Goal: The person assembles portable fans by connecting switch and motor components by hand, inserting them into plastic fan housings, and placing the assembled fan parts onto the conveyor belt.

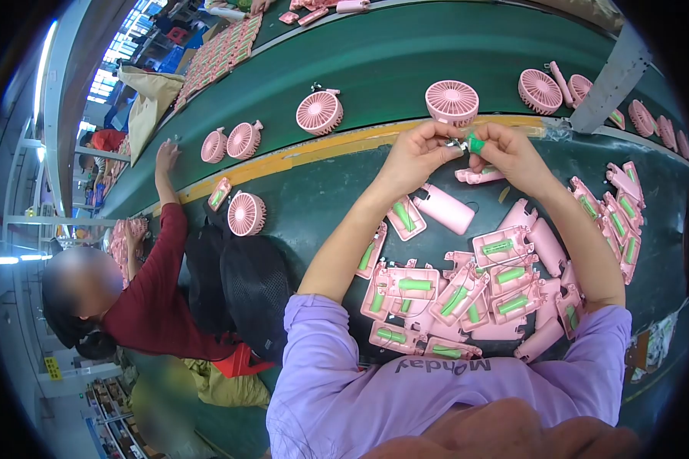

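Note:
My left hand (425, 153) pinches a small metallic part (456, 144) between thumb and fingers. Close beside it, my right hand (505, 153) is closed on a small green piece (475, 143). The two parts meet or nearly meet; which of these is not clear. Just beyond my hands is a round pink fan head (452, 102). Below them lie a pink handle shell (445, 209) and an open pink shell with a green battery (404, 217). Nearer my body, several pink shells with green batteries and thin wires (497, 246) form a pile.
A green conveyor belt (383, 92) carries several pink fan heads (319, 112) behind a yellow edge strip (306, 157). At the left, a co-worker in a dark red top (157, 283) reaches over the belt. A black bag (253, 291) lies between us. A metal post (612, 80) stands at the right.

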Demonstrator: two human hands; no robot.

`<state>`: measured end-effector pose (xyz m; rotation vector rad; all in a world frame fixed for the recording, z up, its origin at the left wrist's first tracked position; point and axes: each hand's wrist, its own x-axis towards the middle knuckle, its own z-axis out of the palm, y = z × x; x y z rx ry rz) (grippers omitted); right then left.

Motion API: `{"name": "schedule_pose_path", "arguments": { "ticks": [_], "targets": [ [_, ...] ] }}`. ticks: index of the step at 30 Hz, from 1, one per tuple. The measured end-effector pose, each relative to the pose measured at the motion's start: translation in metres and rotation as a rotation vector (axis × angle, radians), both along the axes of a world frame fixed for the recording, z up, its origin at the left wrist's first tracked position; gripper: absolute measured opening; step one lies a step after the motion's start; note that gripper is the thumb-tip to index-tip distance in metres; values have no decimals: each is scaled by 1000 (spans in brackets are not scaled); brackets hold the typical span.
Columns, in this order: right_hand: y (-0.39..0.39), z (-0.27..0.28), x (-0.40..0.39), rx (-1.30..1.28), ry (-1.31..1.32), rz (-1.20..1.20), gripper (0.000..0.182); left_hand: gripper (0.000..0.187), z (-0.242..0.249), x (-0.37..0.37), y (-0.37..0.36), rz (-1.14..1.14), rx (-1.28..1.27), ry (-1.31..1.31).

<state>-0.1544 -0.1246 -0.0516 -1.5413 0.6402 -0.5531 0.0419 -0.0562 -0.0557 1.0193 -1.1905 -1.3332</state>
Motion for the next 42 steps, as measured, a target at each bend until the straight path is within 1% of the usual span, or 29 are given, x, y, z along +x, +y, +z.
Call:
{"name": "schedule_pose_path", "arguments": {
  "ticks": [3, 6, 9, 10, 13, 19, 22, 25, 31, 33, 34, 35, 36, 37, 38, 39, 40, 41, 42],
  "targets": [
    [1, 5, -1, -1, 58, 3, 17, 25, -1, 1, 0, -4, -30, 23],
    [5, 7, 1, 21, 0, 11, 19, 24, 1, 0, 1, 19, -43, 59],
    [-5, 7, -4, -51, 64, 95, 20, 24, 0, 3, 1, -31, -42, 86],
    [-4, 11, -5, -45, 70, 109, 20, 24, 0, 5, 1, -50, -31, 85],
    [-2, 11, -3, -138, 63, 118, 20, 24, -2, 8, 0, -87, -7, 88],
    [-3, 12, -6, -53, 31, 147, 20, 23, 1, 7, 1, -92, 11, 99],
    [-2, 16, -6, -93, 56, 134, 19, 23, 0, 7, 0, -96, 0, 117],
    [-1, 17, -6, -75, 56, 142, 19, 23, -1, 8, -1, -92, 1, 120],
    [2, 12, -5, -42, 60, 73, 18, 23, -2, 10, -1, -85, 13, 115],
    [-3, 12, -10, -228, 145, 93, 18, 22, -10, 7, -3, -109, 13, 139],
    [-5, 11, -7, -324, 163, 126, 18, 22, -14, 7, -4, -107, -4, 111],
    [-1, 9, -6, -318, 153, 71, 18, 22, -12, 6, -2, -100, -15, 69],
    [-4, 8, -7, -424, 146, 89, 17, 22, -17, 8, -4, -94, -72, -14],
    [-3, 6, -5, -303, 143, 76, 17, 22, -16, 7, -3, -85, -97, 48],
    [-3, 9, -7, -300, 233, 47, 17, 20, -13, 7, -2, -48, -79, 22],
    [-11, -12, -11, -219, 199, 9, 17, 21, -8, 8, 0, -37, -73, 31],
    [-18, -20, -14, -169, 205, 47, 18, 21, -10, 8, -2, -28, -98, 20],
    [-11, -7, -10, -70, 192, 65, 18, 23, -10, 7, -1, -56, -102, 150],
    [-8, -9, -9, -100, 152, 37, 18, 24, -11, 7, -2, -55, -118, 159]
  ]
}}
